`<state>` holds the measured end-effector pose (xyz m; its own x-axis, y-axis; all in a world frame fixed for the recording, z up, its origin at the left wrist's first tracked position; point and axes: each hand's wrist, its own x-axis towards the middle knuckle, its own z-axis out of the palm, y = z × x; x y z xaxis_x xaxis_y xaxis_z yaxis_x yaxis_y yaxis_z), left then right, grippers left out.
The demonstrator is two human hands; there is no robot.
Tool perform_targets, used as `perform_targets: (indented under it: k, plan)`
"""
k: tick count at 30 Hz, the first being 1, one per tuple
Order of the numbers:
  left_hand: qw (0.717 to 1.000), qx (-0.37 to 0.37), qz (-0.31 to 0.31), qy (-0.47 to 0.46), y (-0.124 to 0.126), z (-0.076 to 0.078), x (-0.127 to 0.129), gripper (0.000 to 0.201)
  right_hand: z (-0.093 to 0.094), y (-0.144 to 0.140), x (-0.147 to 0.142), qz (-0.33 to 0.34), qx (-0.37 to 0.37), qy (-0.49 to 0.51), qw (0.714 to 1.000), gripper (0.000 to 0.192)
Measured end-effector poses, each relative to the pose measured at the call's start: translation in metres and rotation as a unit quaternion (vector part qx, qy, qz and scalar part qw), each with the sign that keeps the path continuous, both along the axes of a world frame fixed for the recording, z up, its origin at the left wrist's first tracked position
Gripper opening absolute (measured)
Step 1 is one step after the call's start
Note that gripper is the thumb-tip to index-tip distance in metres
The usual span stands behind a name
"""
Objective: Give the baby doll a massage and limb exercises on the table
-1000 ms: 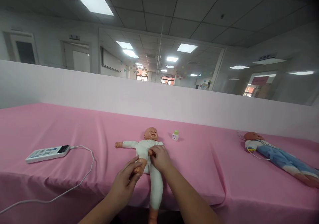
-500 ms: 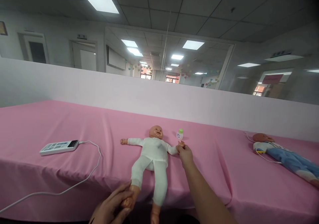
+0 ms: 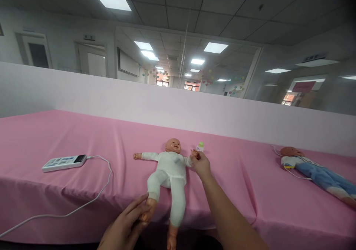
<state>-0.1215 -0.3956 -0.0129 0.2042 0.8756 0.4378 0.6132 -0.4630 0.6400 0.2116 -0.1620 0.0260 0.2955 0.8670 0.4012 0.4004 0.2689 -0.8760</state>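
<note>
Baby doll (image 3: 168,170) lies face up on the pink table cover (image 3: 69,131), legs over the near edge. Our left hand (image 3: 126,226) has fingers closed around its foot; our right hand (image 3: 200,163) pinches its hand, just beside a small bottle (image 3: 200,146)

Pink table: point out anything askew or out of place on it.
The white-clad doll lies with its lower legs hanging past the front edge of the pink table; the left hand grips one foot, the right hand an arm. The white cable also trails off that edge. Nothing looks spilled or damaged.
</note>
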Motion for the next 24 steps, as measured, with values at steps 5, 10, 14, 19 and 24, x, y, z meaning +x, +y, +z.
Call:
perform_targets:
  k: [5, 10, 14, 19, 24]
  plan:
    - [0.999, -0.002, -0.045, -0.005, 0.028, 0.052, 0.024, 0.031, 0.021, -0.022, -0.058, 0.094, 0.074, -0.274, 0.954, 0.027]
    - [0.999, -0.018, -0.040, -0.032, 0.056, 0.061, 0.037, 0.035, 0.018, -0.031, -0.081, 0.139, 0.085, -0.423, 0.891, 0.027]
    - [0.999, -0.015, -0.036, -0.032, 0.050, 0.050, 0.033, 0.035, 0.011, -0.019, -0.071, 0.145, 0.080, -0.333, 0.928, 0.024]
    - [0.999, -0.016, 0.008, -0.029, 0.012, 0.015, 0.010, 0.039, -0.005, 0.014, -0.020, 0.054, -0.005, -0.045, 0.998, 0.037]
    - [0.999, -0.026, 0.025, -0.012, -0.012, -0.020, -0.011, 0.037, -0.026, 0.030, 0.045, -0.133, -0.117, -0.015, 0.984, 0.022]
